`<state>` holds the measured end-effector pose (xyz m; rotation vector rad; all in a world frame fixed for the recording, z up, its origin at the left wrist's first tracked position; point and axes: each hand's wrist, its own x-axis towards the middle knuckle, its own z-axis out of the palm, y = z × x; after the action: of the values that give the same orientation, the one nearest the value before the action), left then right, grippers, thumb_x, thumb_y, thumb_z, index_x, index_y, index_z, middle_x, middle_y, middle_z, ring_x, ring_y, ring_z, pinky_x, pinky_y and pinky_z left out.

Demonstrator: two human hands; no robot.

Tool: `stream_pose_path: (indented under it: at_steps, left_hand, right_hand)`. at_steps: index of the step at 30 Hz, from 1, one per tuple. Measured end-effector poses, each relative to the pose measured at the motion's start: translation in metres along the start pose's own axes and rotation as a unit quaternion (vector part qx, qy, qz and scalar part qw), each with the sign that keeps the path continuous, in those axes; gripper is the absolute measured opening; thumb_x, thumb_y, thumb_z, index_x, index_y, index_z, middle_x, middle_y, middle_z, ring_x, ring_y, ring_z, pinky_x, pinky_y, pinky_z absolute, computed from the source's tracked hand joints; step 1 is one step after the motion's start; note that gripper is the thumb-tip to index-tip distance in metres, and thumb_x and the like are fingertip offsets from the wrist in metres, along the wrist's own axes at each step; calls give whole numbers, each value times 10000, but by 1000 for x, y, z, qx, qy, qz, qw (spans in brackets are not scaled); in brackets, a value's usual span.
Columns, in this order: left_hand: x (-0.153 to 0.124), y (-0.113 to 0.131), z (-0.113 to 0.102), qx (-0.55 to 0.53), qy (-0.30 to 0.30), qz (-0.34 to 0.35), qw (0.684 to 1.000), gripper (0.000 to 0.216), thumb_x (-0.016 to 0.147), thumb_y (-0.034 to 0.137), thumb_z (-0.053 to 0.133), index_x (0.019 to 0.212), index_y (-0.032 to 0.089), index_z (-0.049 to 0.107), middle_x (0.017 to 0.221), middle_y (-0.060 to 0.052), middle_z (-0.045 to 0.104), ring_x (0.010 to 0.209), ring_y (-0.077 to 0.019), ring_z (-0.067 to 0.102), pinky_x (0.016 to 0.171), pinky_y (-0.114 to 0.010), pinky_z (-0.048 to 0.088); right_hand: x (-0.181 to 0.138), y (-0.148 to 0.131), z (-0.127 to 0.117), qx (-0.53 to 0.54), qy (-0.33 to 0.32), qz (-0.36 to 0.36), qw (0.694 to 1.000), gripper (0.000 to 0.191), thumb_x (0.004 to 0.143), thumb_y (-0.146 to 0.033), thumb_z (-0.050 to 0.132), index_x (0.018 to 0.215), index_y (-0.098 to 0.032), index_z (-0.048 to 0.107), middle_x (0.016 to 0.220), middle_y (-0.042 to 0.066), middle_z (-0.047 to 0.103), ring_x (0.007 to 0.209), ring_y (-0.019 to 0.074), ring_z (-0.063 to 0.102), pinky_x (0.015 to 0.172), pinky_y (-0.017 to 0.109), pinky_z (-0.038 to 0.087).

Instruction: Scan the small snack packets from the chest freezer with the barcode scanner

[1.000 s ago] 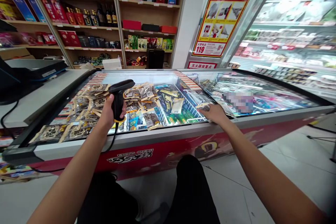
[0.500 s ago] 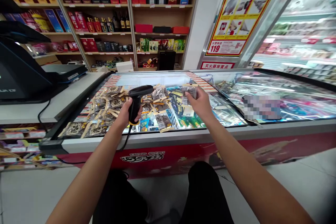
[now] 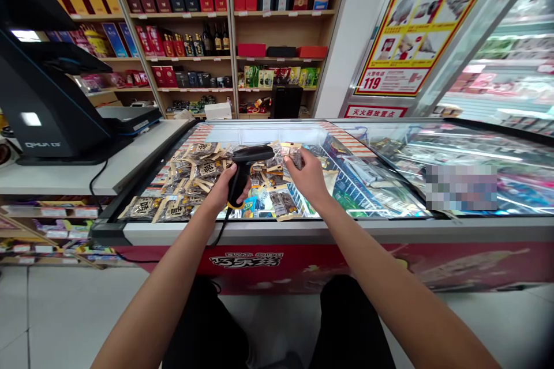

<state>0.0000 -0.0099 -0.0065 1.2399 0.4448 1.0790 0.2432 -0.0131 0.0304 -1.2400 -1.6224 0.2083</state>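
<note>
My left hand [image 3: 225, 184] is wrapped round the grip of a black barcode scanner [image 3: 246, 164], its cable hanging down toward the floor. The scanner's head points right, over the glass-topped chest freezer [image 3: 277, 229]. My right hand [image 3: 308, 176] is raised just right of the scanner's head, pinching a small dark snack packet [image 3: 293, 155] in front of it. Several more packets [image 3: 194, 181] lie spread on the freezer's glass lid below both hands.
A black checkout terminal [image 3: 47, 109] stands on the white counter [image 3: 64, 173] at the left. Wooden shelves [image 3: 225, 34] of boxed goods and bottles line the back wall. An open chiller [image 3: 502, 69] runs along the right, beside a red fire-safety poster [image 3: 415, 17].
My right hand left the freezer's right lid, took up a packet and brought it left to the scanner's head. The view has swung left, showing more of the checkout terminal.
</note>
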Motion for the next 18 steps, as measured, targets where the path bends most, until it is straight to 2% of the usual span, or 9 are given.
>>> stream_pose_path:
  at_steps: [6, 12, 18]
  left_hand:
    - [-1, 0, 0, -11, -7, -5, 1000, 619, 894, 743, 632, 1041, 142, 636, 584, 16, 587, 345, -93, 453, 382, -226, 319]
    - [-1, 2, -1, -18, -39, -16, 999, 652, 884, 751, 640, 1100, 135, 635, 582, 12, 600, 320, -97, 432, 365, -235, 310]
    - [-1, 2, -3, -33, -54, -34, 997, 647, 878, 741, 653, 1106, 135, 641, 590, -2, 620, 319, -107, 446, 355, -238, 311]
  right_hand:
    - [0, 5, 0, -13, 7, -6, 1000, 179, 947, -397, 593, 877, -233, 579, 719, 14, 546, 668, 206, 481, 660, 327, 385]
    - [-1, 11, 1, -33, -3, 6, 999, 238, 969, -431, 573, 824, -248, 526, 701, 9, 498, 648, 206, 457, 618, 324, 346]
    - [-2, 9, 2, -20, -8, 20, 1000, 224, 969, -448, 590, 929, -228, 590, 748, 33, 552, 679, 226, 501, 649, 339, 399]
